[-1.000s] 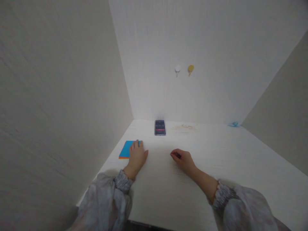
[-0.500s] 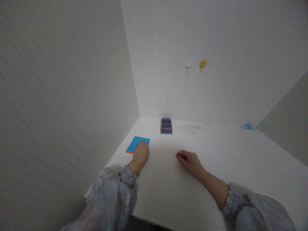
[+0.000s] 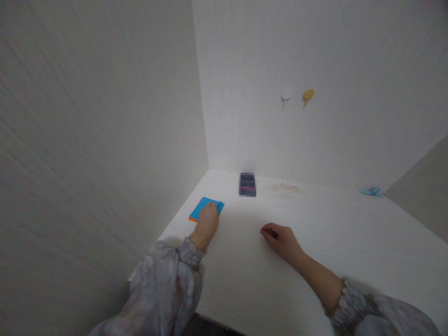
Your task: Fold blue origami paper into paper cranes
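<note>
Blue paper (image 3: 200,207) lies under the left hand (image 3: 207,221), now curled tighter.

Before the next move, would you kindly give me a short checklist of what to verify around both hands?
1. Left grip at the paper stack: ok, over its blue top.
2. Just one sheet held: cannot tell; the fingertips are hidden.
3. Right grip at the stack: not ok, apart from it with fingers curled.
4. Dark box clear of both hands: ok.
5. Folded blue paper clear of both hands: ok, far right.
</note>
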{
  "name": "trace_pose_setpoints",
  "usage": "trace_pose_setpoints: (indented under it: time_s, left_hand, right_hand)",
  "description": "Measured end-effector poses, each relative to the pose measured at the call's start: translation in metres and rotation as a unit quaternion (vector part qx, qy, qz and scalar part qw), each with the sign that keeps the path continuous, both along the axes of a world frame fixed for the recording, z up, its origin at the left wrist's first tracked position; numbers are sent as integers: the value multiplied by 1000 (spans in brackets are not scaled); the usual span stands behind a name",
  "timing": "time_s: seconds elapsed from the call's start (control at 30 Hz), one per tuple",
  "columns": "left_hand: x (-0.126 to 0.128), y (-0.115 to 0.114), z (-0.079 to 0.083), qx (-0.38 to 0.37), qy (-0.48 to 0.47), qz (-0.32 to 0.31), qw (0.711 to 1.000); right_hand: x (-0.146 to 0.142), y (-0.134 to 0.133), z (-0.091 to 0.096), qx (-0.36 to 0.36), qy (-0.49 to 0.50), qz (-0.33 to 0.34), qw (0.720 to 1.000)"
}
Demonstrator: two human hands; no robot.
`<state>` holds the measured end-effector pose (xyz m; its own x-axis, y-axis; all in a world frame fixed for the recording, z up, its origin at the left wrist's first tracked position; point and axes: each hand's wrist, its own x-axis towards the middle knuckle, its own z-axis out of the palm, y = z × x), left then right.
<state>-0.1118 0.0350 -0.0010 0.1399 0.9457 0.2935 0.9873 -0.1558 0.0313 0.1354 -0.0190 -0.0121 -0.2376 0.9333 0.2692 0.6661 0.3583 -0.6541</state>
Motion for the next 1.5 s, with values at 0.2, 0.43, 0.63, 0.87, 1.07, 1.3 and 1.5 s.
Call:
trace_pose_setpoints:
  time_s: [0.2,0.43,0.63,0.87,1.07,1.3,1.5]
  left_hand:
    - [20,-8,2,111,-28,-106,988]
    - [56,-26,-17,92,-27,-364,927]
    - [68,-39,-6,-2,-64,-418,906]
    - [63,-37,-4,-80,-93,-456,881]
    - [53,-29,-3,-127,-146,-453,870]
    - [53,-26,-7,-173,-267,-409,855]
    - [55,-22,-12,-200,-279,-333,878]
  right_hand:
    - [2,0,-1,16,0,-11,1000]
    - [7,1,-1,155,13,-5,988]
    - [20,2,-3,240,-112,38,964]
    - [46,-15,1,213,-142,119,959]
    - [54,-16,-2,158,-131,120,971]
    - [51,-15,1,88,-80,103,987]
    - [44,-15,-2,39,-4,85,996]
